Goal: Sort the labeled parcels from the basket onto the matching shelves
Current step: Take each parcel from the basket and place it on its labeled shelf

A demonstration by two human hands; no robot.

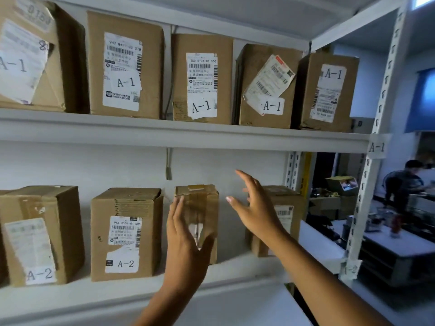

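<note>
Left hand (186, 243) grip spread against parcel (202, 208) (A-2 shelf (94, 300)); right hand (254, 208) splayed

At the right edge of the frame we see a person (404, 182) in a dark top standing behind a white table (400, 245). On it we make out blurred containers (386, 222), and beyond it stacked cardboard boxes (334, 198). A blue panel (421, 100) fills the upper right.

Left hand (186, 241) touches a parcel (202, 208); right hand (254, 208) spread beside it.
</note>
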